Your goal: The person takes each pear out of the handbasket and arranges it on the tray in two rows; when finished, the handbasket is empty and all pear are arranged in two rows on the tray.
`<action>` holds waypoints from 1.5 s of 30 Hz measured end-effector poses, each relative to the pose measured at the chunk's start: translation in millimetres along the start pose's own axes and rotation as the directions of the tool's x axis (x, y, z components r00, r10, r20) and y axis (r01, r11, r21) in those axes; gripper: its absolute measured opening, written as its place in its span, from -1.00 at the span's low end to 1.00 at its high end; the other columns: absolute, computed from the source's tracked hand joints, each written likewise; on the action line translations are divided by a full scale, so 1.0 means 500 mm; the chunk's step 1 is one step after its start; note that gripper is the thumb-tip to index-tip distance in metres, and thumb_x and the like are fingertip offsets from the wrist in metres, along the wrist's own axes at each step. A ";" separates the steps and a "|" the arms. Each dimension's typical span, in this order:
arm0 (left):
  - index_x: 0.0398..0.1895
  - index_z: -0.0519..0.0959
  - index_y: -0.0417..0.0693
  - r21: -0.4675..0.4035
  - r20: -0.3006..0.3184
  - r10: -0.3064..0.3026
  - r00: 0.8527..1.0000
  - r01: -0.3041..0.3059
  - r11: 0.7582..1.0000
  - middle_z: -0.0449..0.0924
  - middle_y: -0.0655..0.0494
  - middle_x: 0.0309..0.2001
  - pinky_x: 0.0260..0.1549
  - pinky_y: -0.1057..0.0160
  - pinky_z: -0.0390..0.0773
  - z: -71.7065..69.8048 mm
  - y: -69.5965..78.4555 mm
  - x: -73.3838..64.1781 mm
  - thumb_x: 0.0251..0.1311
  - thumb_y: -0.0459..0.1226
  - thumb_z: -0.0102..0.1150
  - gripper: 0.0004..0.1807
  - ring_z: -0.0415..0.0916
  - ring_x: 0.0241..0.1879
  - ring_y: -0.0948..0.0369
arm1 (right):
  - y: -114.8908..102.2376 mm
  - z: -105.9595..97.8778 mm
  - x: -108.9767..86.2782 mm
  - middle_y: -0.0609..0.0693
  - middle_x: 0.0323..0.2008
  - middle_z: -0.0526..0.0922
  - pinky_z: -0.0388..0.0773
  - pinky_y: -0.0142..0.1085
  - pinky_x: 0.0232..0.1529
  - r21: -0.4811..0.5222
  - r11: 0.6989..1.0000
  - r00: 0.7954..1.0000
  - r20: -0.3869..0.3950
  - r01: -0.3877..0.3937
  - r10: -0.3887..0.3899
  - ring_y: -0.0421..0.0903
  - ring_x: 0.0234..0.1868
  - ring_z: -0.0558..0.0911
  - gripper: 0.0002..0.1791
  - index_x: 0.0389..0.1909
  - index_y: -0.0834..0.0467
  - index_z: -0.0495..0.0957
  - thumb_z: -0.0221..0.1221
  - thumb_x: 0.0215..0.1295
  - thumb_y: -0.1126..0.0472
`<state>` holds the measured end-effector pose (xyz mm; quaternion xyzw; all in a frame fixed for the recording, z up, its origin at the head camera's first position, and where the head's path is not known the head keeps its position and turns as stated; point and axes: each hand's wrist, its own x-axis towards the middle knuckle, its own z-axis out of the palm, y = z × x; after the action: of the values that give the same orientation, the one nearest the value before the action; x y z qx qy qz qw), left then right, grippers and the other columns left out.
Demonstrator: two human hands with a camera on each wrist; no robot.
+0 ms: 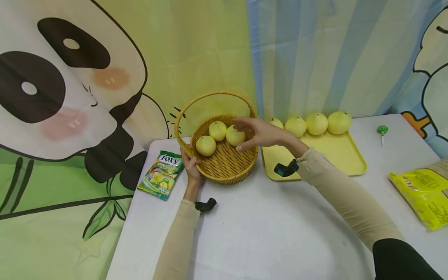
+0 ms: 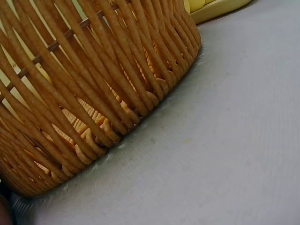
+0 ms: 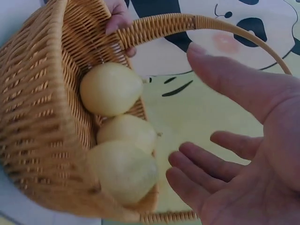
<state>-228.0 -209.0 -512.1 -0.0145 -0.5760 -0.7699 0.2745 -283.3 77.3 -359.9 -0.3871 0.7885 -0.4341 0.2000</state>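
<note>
A woven wicker basket (image 1: 229, 169) with a tall hoop handle (image 1: 218, 93) stands on the table, holding three round, pale yellow fruits (image 1: 205, 146). My left hand (image 1: 193, 167) grips its left side where the handle meets the rim; in the right wrist view, fingertips (image 3: 118, 22) curl over that rim. Above the basket's right side hovers my right hand (image 1: 262, 132), its fingers spread and nothing in its grasp. The right wrist view shows its palm (image 3: 281, 154) facing the fruits. Basket weave (image 2: 98, 84) fills much of the left wrist view.
Right of the basket lies a yellow tray (image 1: 350, 159) with several similar fruits (image 1: 316, 123) along its back edge. A green candy packet (image 1: 161, 175) is at the left, a green lollipop (image 1: 382, 130) and yellow packet (image 1: 423, 194) at the right. A printed curtain (image 1: 210, 50) hangs behind.
</note>
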 end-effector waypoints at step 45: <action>-0.05 0.23 -0.15 -0.008 -0.007 0.023 1.000 -0.023 1.000 0.21 0.08 -0.02 0.11 0.24 0.27 -0.002 -0.001 -0.001 -0.17 -0.54 -0.27 -0.51 0.27 0.09 0.13 | 0.068 0.080 0.115 0.11 0.28 0.58 0.56 -0.06 0.22 0.127 0.978 0.981 -0.078 -0.166 0.177 0.07 0.21 0.58 -0.23 0.26 0.16 0.56 0.64 -0.02 0.26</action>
<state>-227.5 -209.7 -512.9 -0.0195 -0.5718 -0.7690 0.2852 -307.5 22.1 -409.0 -0.2851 0.7996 -0.4786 0.2244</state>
